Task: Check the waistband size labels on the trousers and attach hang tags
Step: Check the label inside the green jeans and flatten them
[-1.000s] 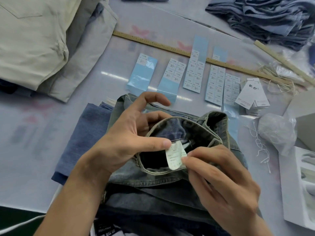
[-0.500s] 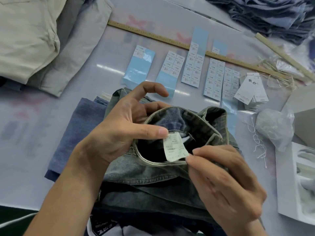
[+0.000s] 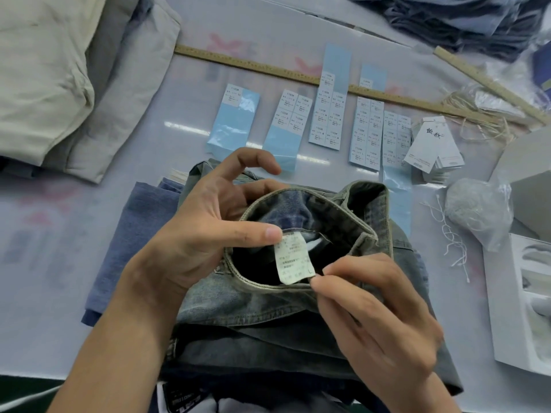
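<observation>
Washed grey-green denim trousers (image 3: 256,305) lie on top of a stack in front of me, with the waistband (image 3: 301,198) pulled open. A small white printed size label (image 3: 293,257) hangs inside the waistband. My left hand (image 3: 208,231) grips the waistband's left side, thumb tip pressing the label's top corner. My right hand (image 3: 375,317) pinches the label's lower right corner between thumb and forefinger, holding it flat. A pile of white hang tags (image 3: 433,147) lies at the right. Blue-backed sticker sheets (image 3: 326,111) are laid in a row behind the trousers.
A blue garment (image 3: 131,234) lies under the stack at left. Beige trousers (image 3: 53,73) are piled at far left, dark blue ones (image 3: 459,19) at far right. Two wooden rulers (image 3: 268,67) cross the table. A bag of string (image 3: 477,213) and white boxes (image 3: 524,308) sit at right.
The label has been turned up and spread flatter toward me. My right fingers slid to its lower corner. My left hand keeps its hold on the waistband.
</observation>
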Demonstrator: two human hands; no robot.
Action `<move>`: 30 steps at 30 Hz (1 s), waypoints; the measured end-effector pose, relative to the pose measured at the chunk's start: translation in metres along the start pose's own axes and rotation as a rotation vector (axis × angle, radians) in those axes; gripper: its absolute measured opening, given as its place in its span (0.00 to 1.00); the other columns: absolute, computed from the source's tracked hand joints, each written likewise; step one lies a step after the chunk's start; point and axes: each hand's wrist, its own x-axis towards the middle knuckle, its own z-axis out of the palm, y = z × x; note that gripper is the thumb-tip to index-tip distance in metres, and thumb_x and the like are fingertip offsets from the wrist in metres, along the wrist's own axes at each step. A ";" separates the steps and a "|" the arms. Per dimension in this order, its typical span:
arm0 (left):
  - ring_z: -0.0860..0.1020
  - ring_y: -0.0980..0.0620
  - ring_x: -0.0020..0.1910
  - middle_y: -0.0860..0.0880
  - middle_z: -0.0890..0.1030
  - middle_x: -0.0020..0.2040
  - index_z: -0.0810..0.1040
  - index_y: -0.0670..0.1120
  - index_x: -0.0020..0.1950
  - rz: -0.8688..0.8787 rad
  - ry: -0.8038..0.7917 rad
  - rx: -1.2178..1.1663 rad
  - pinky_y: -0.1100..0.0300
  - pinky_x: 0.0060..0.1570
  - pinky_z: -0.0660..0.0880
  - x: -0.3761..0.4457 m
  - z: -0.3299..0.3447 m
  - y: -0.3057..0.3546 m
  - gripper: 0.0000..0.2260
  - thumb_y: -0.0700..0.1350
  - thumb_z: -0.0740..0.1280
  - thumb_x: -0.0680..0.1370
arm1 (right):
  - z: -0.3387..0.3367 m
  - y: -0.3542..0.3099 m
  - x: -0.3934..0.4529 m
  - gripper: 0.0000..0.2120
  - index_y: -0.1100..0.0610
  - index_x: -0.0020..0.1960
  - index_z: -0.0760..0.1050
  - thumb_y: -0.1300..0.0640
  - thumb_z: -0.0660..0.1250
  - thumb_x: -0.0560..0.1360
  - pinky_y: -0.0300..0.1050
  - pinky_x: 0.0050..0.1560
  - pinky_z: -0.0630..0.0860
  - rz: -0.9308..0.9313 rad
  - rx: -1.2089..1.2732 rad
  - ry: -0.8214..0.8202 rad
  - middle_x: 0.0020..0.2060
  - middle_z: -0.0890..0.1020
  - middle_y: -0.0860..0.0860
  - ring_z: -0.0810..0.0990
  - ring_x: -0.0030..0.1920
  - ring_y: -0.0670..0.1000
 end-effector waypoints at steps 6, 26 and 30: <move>0.83 0.46 0.43 0.42 0.85 0.48 0.75 0.50 0.60 -0.019 0.030 0.370 0.57 0.45 0.81 0.003 0.007 0.014 0.21 0.36 0.77 0.72 | -0.011 -0.003 -0.007 0.14 0.58 0.60 0.79 0.52 0.72 0.78 0.50 0.52 0.78 0.137 0.004 -0.117 0.56 0.82 0.53 0.82 0.54 0.52; 0.76 0.42 0.58 0.43 0.80 0.58 0.77 0.44 0.63 0.176 0.923 1.288 0.44 0.60 0.73 0.054 -0.034 -0.071 0.17 0.55 0.60 0.83 | -0.074 0.039 -0.040 0.39 0.27 0.64 0.67 0.32 0.76 0.55 0.54 0.42 0.83 1.249 0.328 -0.250 0.49 0.78 0.32 0.83 0.31 0.53; 0.78 0.35 0.55 0.39 0.82 0.54 0.77 0.45 0.58 -0.432 0.979 1.406 0.43 0.51 0.75 -0.036 -0.095 -0.080 0.20 0.61 0.66 0.79 | -0.060 0.055 -0.011 0.42 0.18 0.66 0.53 0.13 0.60 0.55 0.45 0.58 0.75 1.143 0.099 -0.401 0.58 0.76 0.26 0.79 0.54 0.35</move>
